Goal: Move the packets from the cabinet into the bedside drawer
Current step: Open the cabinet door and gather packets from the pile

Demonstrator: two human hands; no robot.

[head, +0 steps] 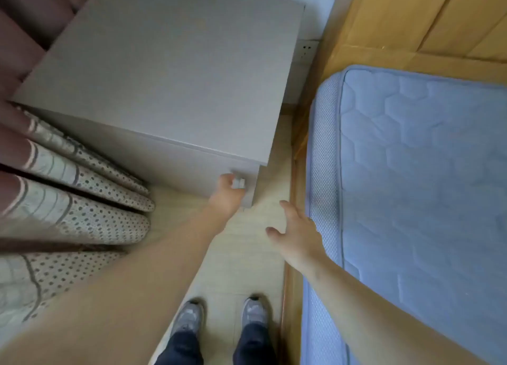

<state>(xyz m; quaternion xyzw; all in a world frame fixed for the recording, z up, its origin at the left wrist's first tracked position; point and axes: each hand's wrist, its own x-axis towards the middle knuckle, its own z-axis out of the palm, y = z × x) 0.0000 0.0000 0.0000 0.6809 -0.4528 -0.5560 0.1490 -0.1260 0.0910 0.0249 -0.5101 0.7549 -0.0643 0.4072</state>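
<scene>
Bedside cabinet (170, 76): one, smooth grey box.
Drawer handle (239, 183): one, small, white, gripped by my left hand (226, 195).
Right hand (296, 235): spread wide, holding nothing.
Mattress (425, 186): one, quilted blue.

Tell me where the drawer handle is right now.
Head view, near the centre: the drawer handle sits on the front of the bedside cabinet, near its right edge, gripped by the left hand, with the mattress further right.
</scene>
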